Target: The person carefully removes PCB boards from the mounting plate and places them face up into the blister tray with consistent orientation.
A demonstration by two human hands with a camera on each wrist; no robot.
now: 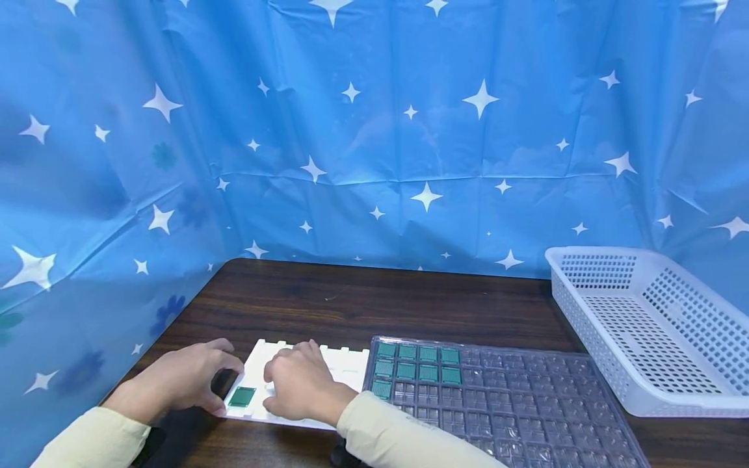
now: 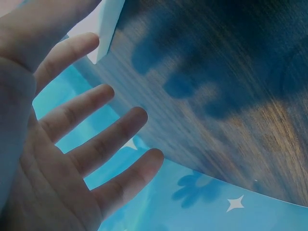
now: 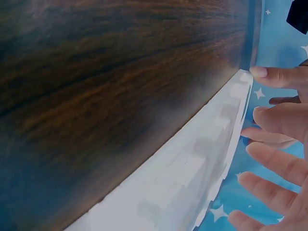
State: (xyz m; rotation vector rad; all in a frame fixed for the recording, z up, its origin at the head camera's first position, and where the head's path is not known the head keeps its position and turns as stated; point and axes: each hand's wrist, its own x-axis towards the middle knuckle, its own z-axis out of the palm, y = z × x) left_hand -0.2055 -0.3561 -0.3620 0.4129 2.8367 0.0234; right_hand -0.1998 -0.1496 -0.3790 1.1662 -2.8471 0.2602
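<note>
A white slotted tray lies flat on the table, with a green square board at its left end. My left hand is at that end, its thumb at the near left corner. The left wrist view shows the four fingers of this hand spread, nothing between them. Over the middle of the white tray is my right hand, palm down and hiding part of it. In the right wrist view its fingers are apart beside the tray's long edge, and no held thing shows.
Right of the white tray lies a clear compartment tray, with several green boards in its far left compartments. A white perforated basket stands at the far right. A blue star-patterned curtain hangs behind and along the left of the dark wooden table.
</note>
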